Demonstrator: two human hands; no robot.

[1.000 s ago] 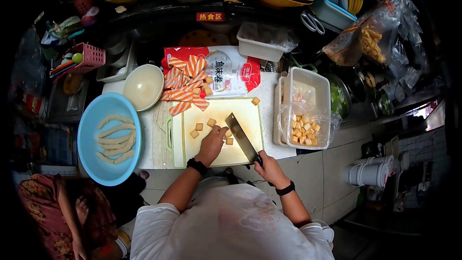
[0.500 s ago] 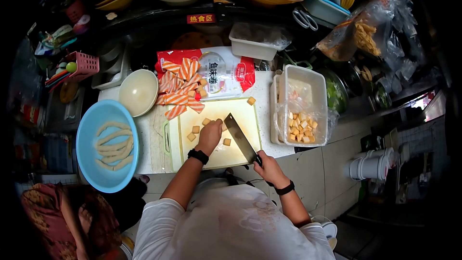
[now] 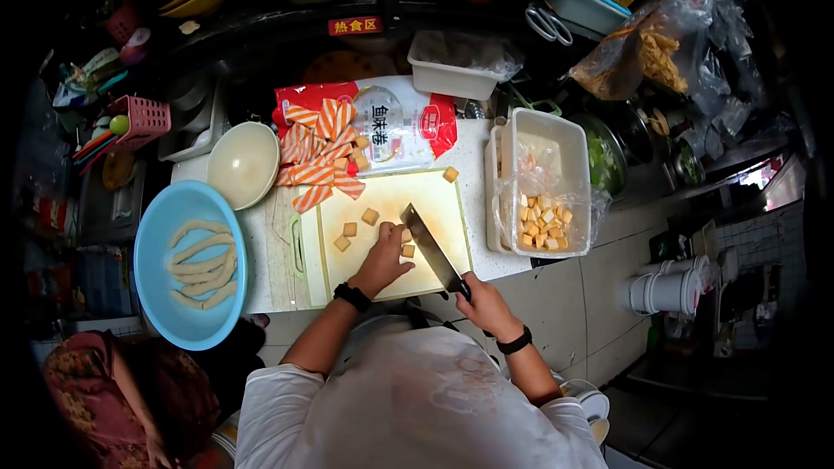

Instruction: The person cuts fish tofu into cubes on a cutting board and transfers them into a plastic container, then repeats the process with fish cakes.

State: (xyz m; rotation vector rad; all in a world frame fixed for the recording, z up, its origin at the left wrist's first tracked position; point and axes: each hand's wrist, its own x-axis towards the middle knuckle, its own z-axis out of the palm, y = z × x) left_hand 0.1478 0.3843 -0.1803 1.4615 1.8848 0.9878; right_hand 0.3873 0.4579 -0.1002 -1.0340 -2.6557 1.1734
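Observation:
My right hand (image 3: 483,302) is wrapped round the black handle of a cleaver (image 3: 434,249), whose blade slants over the right half of the cutting board (image 3: 434,195). Left of the blade, my left hand (image 3: 384,262) is over the board, thumb apart and fingertips beside small tan cubes (image 3: 407,251); whether it grips one is unclear. More cubes (image 3: 350,229) lie to its left, and a single cube (image 3: 451,175) sits at the board's top edge. Behind the board, orange-and-white striped pieces (image 3: 314,143) rest on a red and white bag (image 3: 395,122).
At left are a blue basin (image 3: 143,260) with long pale strips and a cream bowl (image 3: 243,165). A clear plastic container (image 3: 556,143) with tan cubes stands right of the board. Another person's arm (image 3: 130,382) shows at lower left.
My left hand has moved slightly down and right, its thumb now spread toward the blade. The cleaver stays nearly in place. The whole view has shifted a little.

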